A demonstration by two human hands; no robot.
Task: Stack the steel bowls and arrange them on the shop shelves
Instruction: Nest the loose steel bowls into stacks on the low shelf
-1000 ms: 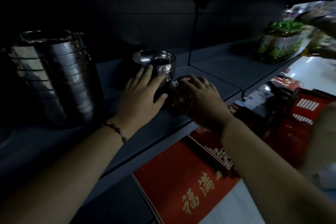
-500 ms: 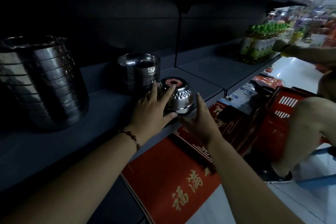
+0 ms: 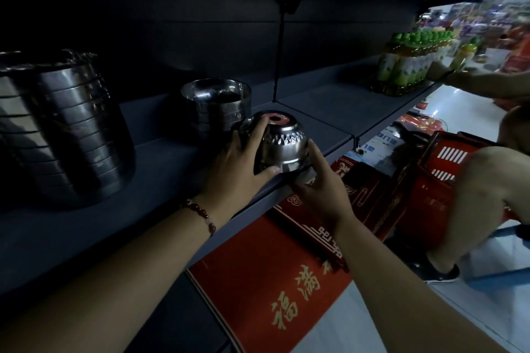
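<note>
Left hand (image 3: 238, 169) and right hand (image 3: 318, 189) clamp inverted steel bowl (image 3: 282, 146) at shelf (image 3: 172, 169) edge (prob. light, rigid, slick; hold by sidewalls).

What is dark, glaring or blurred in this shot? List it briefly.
Head view: the shelf bay and back wall are deep in shadow, so the large steel stack shows only as bright reflected bands; the upturned bowl between left hand and right hand catches highlights. The aisle floor at right is overexposed, the green-capped bottles are soft, and the straight shelf edges bow from the wide lens.
</note>
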